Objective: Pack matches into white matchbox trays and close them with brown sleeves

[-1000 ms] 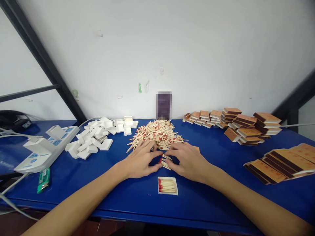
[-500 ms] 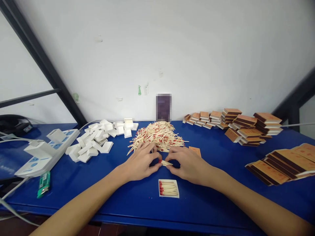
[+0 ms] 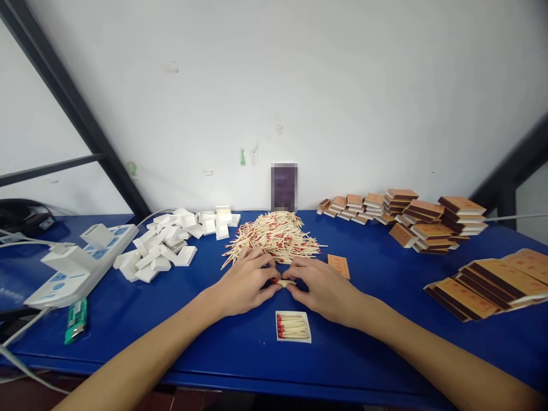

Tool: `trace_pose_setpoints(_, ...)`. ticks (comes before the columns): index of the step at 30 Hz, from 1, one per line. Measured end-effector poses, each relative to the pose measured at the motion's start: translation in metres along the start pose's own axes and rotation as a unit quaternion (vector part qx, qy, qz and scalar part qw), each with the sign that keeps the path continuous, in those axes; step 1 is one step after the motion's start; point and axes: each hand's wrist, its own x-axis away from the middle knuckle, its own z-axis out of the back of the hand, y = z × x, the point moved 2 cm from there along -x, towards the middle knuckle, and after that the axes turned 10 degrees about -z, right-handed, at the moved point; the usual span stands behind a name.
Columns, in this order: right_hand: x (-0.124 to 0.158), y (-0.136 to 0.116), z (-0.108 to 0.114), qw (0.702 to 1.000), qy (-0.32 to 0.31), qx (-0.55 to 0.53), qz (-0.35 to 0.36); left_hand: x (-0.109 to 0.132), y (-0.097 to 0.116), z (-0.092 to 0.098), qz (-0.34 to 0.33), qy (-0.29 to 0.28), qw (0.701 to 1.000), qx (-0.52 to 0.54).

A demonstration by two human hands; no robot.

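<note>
My left hand (image 3: 245, 285) and my right hand (image 3: 322, 287) meet at the middle of the blue table (image 3: 377, 337), fingers closed from both sides on a small bundle of matches (image 3: 285, 282). Just behind them lies a big heap of red-tipped matches (image 3: 274, 237). In front of the hands sits an open white tray (image 3: 293, 327) partly filled with matches. A flat orange matchbox sleeve (image 3: 338, 265) lies right of my right hand.
A pile of empty white trays (image 3: 166, 242) lies at the left, with a white power strip (image 3: 72, 262) and a green lighter (image 3: 76, 321) beyond. Stacked orange matchboxes (image 3: 428, 220) stand at the back right; flat sleeves (image 3: 492, 285) fan out at the right edge.
Both hands have drawn closer together and squeezed the loose matches between them into a tighter, shorter bundle. The tray in front has not moved.
</note>
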Motion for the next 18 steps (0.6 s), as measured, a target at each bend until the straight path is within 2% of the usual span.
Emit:
trace_pose_setpoints(4, -0.0003, -0.0018, -0.0031, 0.999, 0.028, 0.006, 0.018, 0.0, -0.0015, -0.0021, 0.004, 0.01, 1.0, -0.006)
trace_pose_setpoints(10, -0.002, -0.002, -0.0056, 1.0, 0.014, -0.018, 0.018, 0.0, -0.0022, -0.0011, 0.009, 0.001, 1.0, -0.002)
trace_pose_setpoints(18, -0.0024, -0.0045, -0.0064, 0.999, 0.025, -0.035, 0.014, -0.0015, -0.0012, -0.0008, -0.019, -0.018, 0.999, -0.021)
